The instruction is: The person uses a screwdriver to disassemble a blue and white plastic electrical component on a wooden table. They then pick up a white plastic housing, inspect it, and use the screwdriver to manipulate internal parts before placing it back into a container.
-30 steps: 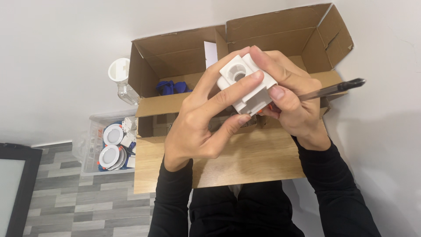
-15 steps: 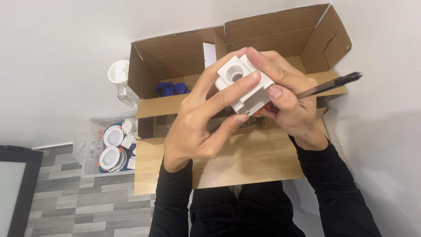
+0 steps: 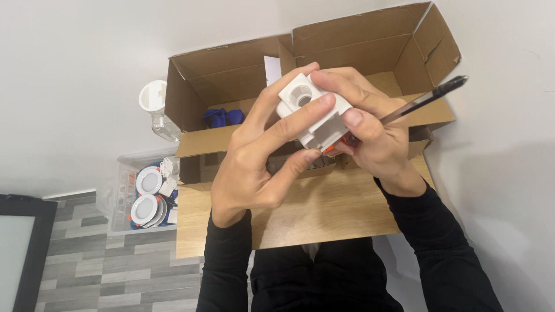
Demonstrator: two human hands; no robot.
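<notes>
Both hands hold a small white plastic block (image 3: 313, 112) with a round hole in its top face and an orange part at its lower edge. My left hand (image 3: 260, 162) wraps it from the left, thumb and fingers on its sides. My right hand (image 3: 370, 130) grips it from the right and also holds a thin dark screwdriver (image 3: 430, 95) that sticks out to the upper right. The block is held above a wooden tabletop (image 3: 324, 214) and in front of open cardboard boxes.
Two open cardboard boxes (image 3: 231, 75) stand at the back of the table; the left one holds blue items (image 3: 222, 117). Left of the table a clear plastic bin (image 3: 124, 190) holds round white fittings (image 3: 149, 180). A clear bottle with a white cap (image 3: 155, 107) stands behind it.
The hands and block have shifted slightly; the grip is the same and the screwdriver still points to the upper right.
</notes>
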